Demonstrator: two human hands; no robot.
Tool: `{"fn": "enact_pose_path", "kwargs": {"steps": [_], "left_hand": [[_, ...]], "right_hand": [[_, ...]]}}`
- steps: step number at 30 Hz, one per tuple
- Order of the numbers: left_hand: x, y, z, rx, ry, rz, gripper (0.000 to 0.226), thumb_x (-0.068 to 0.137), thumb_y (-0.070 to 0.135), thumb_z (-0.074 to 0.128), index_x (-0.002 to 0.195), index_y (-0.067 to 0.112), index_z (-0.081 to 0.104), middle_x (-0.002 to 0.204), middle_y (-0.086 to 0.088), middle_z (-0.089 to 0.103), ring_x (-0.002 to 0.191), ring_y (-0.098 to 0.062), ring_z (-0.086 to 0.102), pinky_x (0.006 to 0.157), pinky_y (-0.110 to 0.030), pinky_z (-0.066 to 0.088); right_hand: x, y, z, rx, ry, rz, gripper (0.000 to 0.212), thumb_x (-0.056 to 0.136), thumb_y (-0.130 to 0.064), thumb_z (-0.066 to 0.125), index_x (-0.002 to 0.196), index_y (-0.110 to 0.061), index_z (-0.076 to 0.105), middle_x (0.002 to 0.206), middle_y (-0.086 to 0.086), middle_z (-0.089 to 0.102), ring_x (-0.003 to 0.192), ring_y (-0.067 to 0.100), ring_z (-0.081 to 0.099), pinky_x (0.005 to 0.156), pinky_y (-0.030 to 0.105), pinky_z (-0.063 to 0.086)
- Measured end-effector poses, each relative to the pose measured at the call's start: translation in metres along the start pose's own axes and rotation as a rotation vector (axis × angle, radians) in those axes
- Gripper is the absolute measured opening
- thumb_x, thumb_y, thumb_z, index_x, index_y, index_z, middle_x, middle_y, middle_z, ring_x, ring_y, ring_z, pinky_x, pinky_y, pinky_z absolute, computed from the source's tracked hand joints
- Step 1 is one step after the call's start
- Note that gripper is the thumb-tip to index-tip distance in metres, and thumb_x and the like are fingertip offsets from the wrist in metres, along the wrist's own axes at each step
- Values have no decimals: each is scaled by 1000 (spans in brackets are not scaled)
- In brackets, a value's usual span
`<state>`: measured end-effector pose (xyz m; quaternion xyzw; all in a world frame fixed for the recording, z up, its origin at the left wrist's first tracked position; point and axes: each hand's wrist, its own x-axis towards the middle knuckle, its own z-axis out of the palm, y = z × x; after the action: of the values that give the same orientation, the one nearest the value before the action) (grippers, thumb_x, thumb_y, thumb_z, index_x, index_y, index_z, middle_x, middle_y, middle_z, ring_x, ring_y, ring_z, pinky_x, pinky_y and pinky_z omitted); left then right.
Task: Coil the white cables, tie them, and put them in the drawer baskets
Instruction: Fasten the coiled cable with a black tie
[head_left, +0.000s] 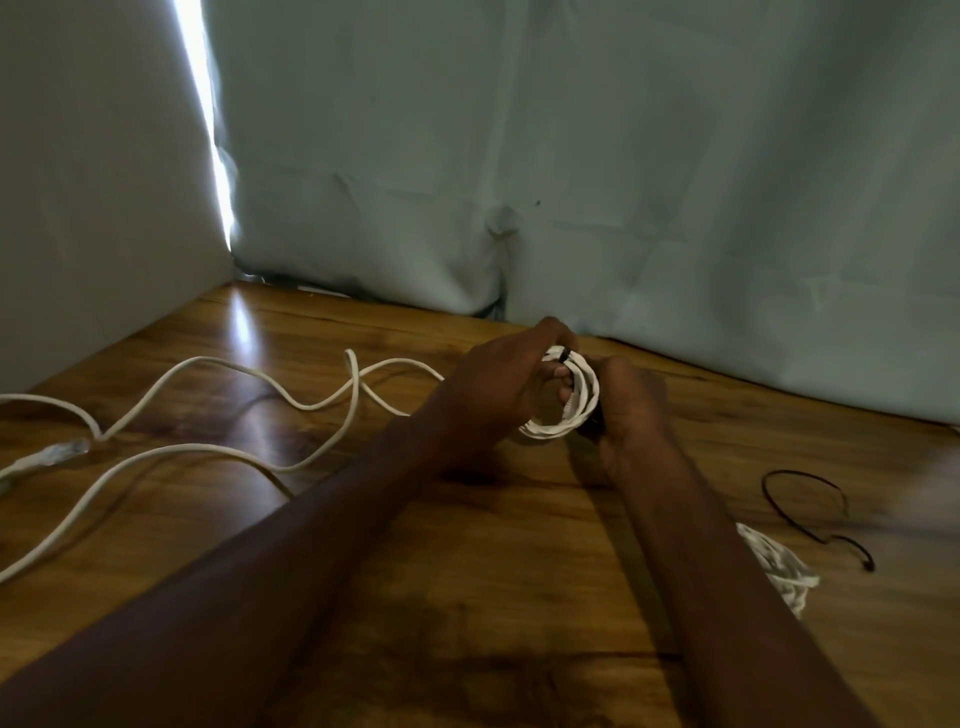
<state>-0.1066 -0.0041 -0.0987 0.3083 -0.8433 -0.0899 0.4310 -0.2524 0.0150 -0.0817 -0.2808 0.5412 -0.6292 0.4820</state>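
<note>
- White coiled cable is held up off the wooden table, between both hands, near the middle of the head view.
- Left hand curls its fingers around the coil's left side, with a fingertip inside the loop.
- Right hand grips the coil's right edge with its fingers curled round it; a black tie bands the top of the coil.
- Loose white cable sprawls in loops across the table's left side, its clear plug lying near the left edge.
- Another white bundle lies on the table just beside the right forearm.
- Thin black tie wire lies on the table to the right, apart from that bundle.
- Pale cloth hangs behind the table.
</note>
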Motion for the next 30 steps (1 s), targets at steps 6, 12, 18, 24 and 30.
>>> {"fn": "enact_pose_path", "kwargs": {"steps": [6,12,18,24,30], "left_hand": [[4,-9,-4,120,189,-97,47,87,53,33,101,15,58,82,5,58,75,-22,54,64,-32,30],[9,-30,-5,115,251,-275,23,81,28,58,87,11,73,80,-6,70,76,-23,66,63,-39,47],[12,-23,-27,-525,89,-624,12,76,5,85,84,-1,80,74,-16,75,59,-13,67,58,-22,50],[11,-27,-27,-1159,54,-917,12,90,0,70,98,-7,73,87,-17,75,71,-20,72,73,-31,62],[15,-33,-26,-1308,16,-994,16,86,-2,62,99,-9,67,88,-21,68,74,-25,62,91,-37,54]], "right_hand": [[0,10,3,-264,102,-425,5,86,-16,74,84,-19,77,86,1,77,85,18,72,81,35,56],[-11,16,12,-596,-122,-1018,16,86,-20,81,101,-22,75,103,-7,69,96,10,66,84,35,56],[-4,21,7,-840,-64,-1106,23,81,-8,67,96,-25,70,104,-5,63,91,17,63,76,45,53],[-3,23,6,-849,-91,-1150,26,89,-10,71,107,-28,66,105,-5,57,90,16,62,74,44,53],[-3,24,2,-786,-218,-1133,20,89,-12,76,102,-25,82,90,-2,50,79,12,55,65,32,48]]}}
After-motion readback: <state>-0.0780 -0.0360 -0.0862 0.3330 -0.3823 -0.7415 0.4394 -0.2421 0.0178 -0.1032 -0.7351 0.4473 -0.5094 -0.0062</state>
